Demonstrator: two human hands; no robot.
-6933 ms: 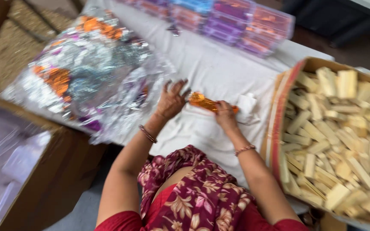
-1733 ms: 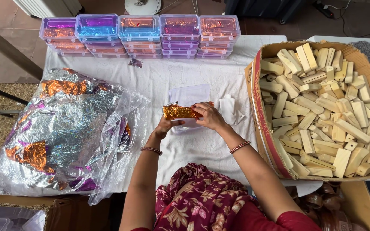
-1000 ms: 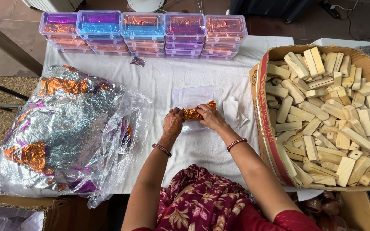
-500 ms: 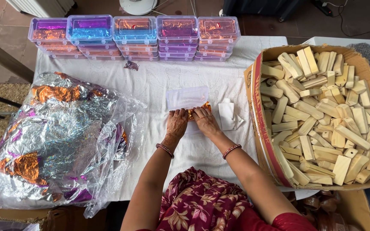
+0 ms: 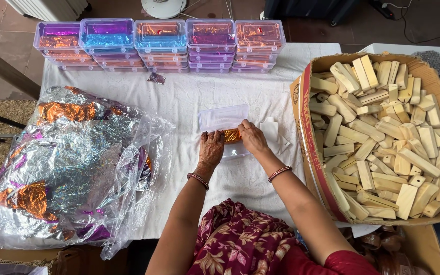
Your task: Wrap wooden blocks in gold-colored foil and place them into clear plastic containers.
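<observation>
Two hands, left hand [image 5: 210,150] and right hand [image 5: 253,137], close their fingers on an orange foil-wrapped piece [image 5: 231,135], apparently inside a clear plastic box [image 5: 223,118] on the white-clothed surface [image 5: 179,102].

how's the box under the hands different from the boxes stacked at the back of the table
The clear box by the hands lies alone and open in mid-table, with one orange foil-wrapped piece going in. The stacked boxes sit lidded in a row at the far edge, showing purple, blue and orange foil. Both are clear plastic rectangles.
</observation>
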